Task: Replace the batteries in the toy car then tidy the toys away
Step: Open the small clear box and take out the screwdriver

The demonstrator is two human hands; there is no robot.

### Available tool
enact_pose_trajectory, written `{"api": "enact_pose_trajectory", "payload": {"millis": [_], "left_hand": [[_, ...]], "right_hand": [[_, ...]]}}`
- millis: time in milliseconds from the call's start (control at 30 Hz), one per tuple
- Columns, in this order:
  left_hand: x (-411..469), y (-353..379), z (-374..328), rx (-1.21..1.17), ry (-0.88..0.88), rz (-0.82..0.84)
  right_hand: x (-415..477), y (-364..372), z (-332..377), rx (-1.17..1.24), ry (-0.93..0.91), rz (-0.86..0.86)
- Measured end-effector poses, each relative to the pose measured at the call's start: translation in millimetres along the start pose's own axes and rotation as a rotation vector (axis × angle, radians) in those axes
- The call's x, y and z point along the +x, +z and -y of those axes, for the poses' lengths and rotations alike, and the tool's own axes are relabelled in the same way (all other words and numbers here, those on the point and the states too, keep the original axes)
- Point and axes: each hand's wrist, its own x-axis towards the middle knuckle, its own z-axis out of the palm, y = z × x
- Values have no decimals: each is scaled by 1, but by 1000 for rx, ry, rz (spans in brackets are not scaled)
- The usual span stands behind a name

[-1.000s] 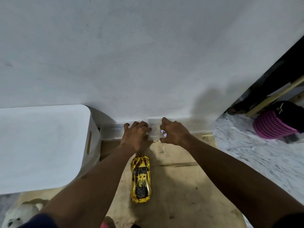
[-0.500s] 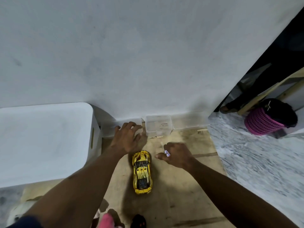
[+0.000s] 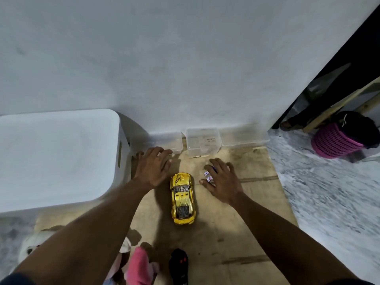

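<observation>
Right hand (image 3: 223,182), holding two batteries (image 3: 208,176), has drawn back beside toy car (image 3: 182,199); left hand (image 3: 153,169) relaxed.

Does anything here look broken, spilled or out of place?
Nothing looks broken or spilled. The yellow toy car stands upright on the wooden board. A pink toy and black remote lie loose at its near edge.

Both bare arms reach forward, palms down. The left hand (image 3: 153,168) spreads relaxed fingers; the right hand (image 3: 224,182) holds two batteries (image 3: 208,176) beside its thumb.
</observation>
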Motion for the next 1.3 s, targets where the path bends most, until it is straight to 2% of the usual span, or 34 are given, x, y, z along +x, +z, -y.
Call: {"api": "enact_pose_trajectory", "payload": {"millis": [433,567,633,700,767,833,900,1000,1133,1300], "left_hand": [[-3,-15,-1,-81,-74,13],[-5,-11,2,-92,-106,-35],[-3,-4,6,-98,-145,-25],[2,3,12,-150,-188,1],[9,11,19,-165,-215,21],[14,10,20,-149,-252,26],[18,3,15,-118,-292,23],[23,-3,10,-66,-325,51],[30,-9,6,158,-342,149],[43,-17,10,314,-304,255]], "right_hand": [[0,-3,0,44,15,68],[0,-7,1,52,15,72],[-1,-12,2,100,63,3],[2,-20,7,185,88,-136],[13,-29,17,219,12,-291],[38,-40,33,217,-115,-364],[70,-49,51,195,-220,-327],[111,-58,75,82,-334,-144],[143,-60,90,-89,-340,121],[153,-63,98,-110,-338,166]]}}
